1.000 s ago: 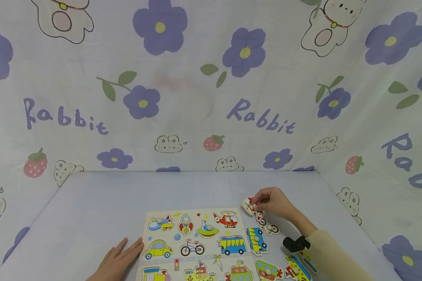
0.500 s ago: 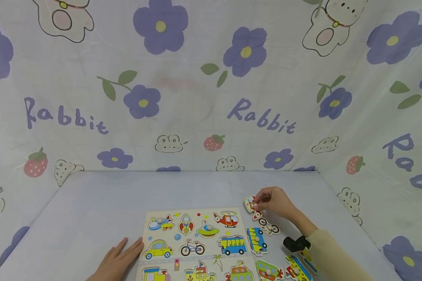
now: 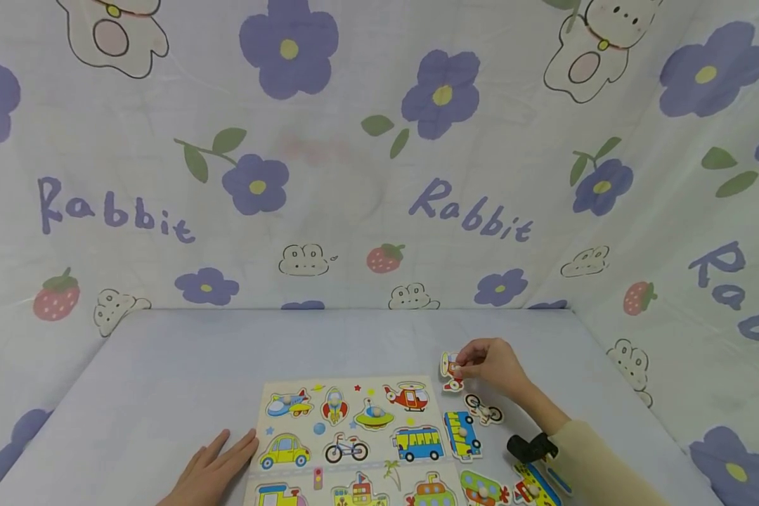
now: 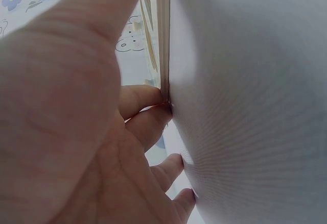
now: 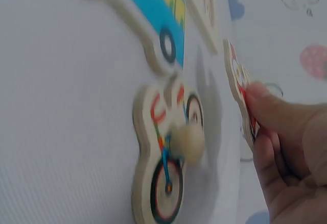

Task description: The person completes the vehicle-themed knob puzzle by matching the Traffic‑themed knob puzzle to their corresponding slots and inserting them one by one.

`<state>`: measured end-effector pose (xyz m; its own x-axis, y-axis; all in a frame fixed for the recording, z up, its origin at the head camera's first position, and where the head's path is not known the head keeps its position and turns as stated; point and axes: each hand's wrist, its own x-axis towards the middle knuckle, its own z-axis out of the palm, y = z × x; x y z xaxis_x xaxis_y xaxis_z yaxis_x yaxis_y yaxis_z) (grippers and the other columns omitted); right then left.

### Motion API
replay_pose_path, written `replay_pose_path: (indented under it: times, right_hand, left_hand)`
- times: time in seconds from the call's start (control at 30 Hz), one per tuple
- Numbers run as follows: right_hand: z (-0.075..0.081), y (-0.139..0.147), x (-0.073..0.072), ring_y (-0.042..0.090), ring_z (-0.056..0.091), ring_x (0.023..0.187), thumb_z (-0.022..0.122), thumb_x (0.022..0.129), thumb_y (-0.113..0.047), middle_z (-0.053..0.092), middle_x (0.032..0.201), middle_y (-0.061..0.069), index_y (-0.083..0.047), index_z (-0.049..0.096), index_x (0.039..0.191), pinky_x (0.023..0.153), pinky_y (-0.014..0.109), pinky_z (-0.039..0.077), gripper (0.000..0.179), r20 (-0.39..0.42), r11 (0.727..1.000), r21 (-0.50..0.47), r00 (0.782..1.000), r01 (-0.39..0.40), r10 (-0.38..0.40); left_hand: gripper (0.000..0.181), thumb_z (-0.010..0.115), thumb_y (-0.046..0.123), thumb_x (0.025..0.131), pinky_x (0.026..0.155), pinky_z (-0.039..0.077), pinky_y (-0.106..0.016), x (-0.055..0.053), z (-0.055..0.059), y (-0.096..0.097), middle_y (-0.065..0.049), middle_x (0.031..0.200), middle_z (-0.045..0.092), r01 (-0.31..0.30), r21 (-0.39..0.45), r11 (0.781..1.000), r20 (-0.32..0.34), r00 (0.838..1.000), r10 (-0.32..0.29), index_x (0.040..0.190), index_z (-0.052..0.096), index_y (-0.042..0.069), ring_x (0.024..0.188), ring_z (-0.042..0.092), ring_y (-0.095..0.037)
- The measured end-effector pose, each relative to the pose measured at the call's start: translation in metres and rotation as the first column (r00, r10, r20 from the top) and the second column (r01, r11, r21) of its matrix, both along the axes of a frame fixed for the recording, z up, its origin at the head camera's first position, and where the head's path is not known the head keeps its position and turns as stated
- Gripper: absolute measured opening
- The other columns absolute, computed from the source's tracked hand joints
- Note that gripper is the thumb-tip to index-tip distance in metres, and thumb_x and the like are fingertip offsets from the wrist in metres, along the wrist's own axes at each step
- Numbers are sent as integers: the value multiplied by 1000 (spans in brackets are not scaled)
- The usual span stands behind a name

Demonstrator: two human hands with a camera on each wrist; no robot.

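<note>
My right hand (image 3: pixel 495 367) pinches a red wooden helicopter puzzle piece (image 3: pixel 449 372) beyond the back right corner of the puzzle board (image 3: pixel 379 383). In the right wrist view, the piece (image 5: pixel 235 76) is seen nearly edge-on, raised off the table, with thumb and fingers at its face. Closest below that hand lies the bicycle piece (image 3: pixel 484 410), its round knob (image 5: pixel 189 145) facing up. My left hand (image 3: pixel 211 467) rests beside the board's left side with fingers spread. Its fingertips touch the board's edge (image 4: pixel 163 40) and the tabletop.
A blue bus piece (image 3: pixel 460 433) lies along the board's right side. Nearer are a green submarine piece (image 3: pixel 481 488) and a yellow-blue piece (image 3: pixel 537 483), partly under the right forearm. Airplane (image 3: pixel 287 403), rocket (image 3: pixel 334 404) and flying saucer (image 3: pixel 374 414) pieces sit in the board.
The helicopter piece has turned so its tail points down, and it now stands apart from the bicycle piece. The right hand stays nearly in place; the left hand has not moved.
</note>
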<state>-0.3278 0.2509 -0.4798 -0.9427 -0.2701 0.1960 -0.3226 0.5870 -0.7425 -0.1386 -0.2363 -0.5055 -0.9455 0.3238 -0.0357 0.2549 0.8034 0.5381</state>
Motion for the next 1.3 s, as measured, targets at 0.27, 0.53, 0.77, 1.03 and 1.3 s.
replay_pose_path:
  times: [0.27, 0.53, 0.77, 1.03, 1.3]
  right_hand:
    - [9, -33, 24, 17, 60, 65, 88, 73, -8, 67, 73, -2, -8, 73, 80, 57, 24, 52, 17, -17, 992, -60, 993, 113, -114]
    - [6, -63, 43, 16, 61, 62, 90, 70, -10, 67, 69, -4, -12, 73, 76, 54, 25, 52, 18, 24, 982, -109, 988, 157, -155]
    - [3, -81, 55, 16, 61, 58, 91, 69, -11, 65, 66, -2, -10, 71, 74, 49, 27, 51, 20, 85, 978, -86, 979, 191, -184]
    - [-7, -85, 59, 14, 60, 58, 91, 69, -11, 64, 65, -3, -11, 70, 73, 50, 26, 51, 20, 77, 982, -47, 981, 182, -178]
    - [-8, -85, 58, 14, 58, 60, 90, 70, -8, 62, 67, -3, -9, 68, 74, 51, 25, 50, 22, 42, 992, -25, 992, 123, -122]
  left_hand:
    - [114, 72, 77, 64, 104, 15, -75, 2, -1, -1, -10, 153, 39, -2, -2, 1000, -29, 1000, 2, 148, 44, 6, 140, 19, -50]
    - [114, 71, 79, 63, 105, 12, -75, 2, -2, 2, -7, 153, 40, -26, -5, 1000, -19, 999, 26, 148, 45, 7, 141, 19, -49]
    - [114, 71, 79, 64, 105, 15, -74, 4, -4, 1, -8, 152, 40, -9, 1, 1000, -50, 999, 9, 147, 45, 7, 140, 21, -48]
    - [114, 70, 80, 64, 104, 16, -75, 4, -4, 1, -8, 152, 40, -5, 1, 1000, -54, 999, 5, 147, 45, 7, 140, 22, -49]
    - [114, 71, 79, 63, 105, 15, -74, 4, -3, 3, -8, 153, 40, -18, 0, 1000, -39, 999, 18, 148, 45, 7, 140, 20, -49]
